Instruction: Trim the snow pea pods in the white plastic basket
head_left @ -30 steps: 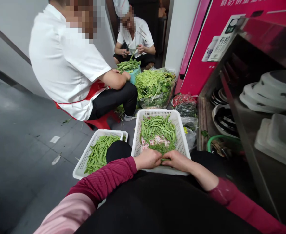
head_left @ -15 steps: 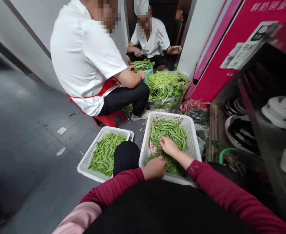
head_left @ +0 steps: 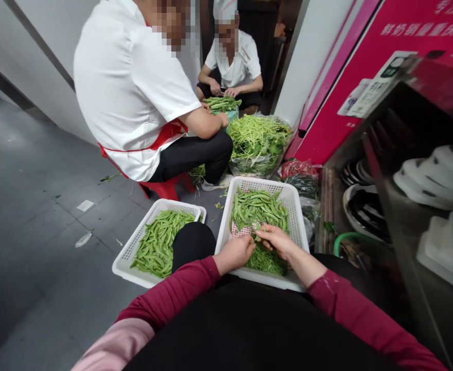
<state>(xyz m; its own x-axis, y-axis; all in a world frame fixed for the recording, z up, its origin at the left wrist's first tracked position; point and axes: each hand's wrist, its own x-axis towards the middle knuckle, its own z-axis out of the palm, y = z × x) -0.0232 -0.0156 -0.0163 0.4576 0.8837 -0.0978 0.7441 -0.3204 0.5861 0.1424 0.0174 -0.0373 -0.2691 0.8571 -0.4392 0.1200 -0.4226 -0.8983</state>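
Observation:
Over the right-hand white basket [head_left: 299, 221], my left hand [head_left: 236, 252] is closed, its fingertips close to those of my right hand. My right hand [head_left: 275, 240] pinches a green pod [head_left: 255, 234] between thumb and fingers. What my left fingers hold, if anything, is too small to make out. Whole green pods [head_left: 261, 206] fill the far part of this basket, and thin green trimmings [head_left: 267, 260] lie in the near part, below my hands. A second white basket [head_left: 128, 262] with green pods [head_left: 160, 242] stands left of my knee.
Ahead on the left, a person in white [head_left: 134, 87] sits on a red stool [head_left: 164, 188]. Another person [head_left: 236, 62] crouches behind a large bag of greens [head_left: 260, 139]. On the right are a metal shelf [head_left: 400, 221] with dishes and a green-rimmed tub [head_left: 342, 238].
My right hand has come down beside my left, with a pod now between its fingers. The far person's hands have come together over the greens. The view has shifted slightly.

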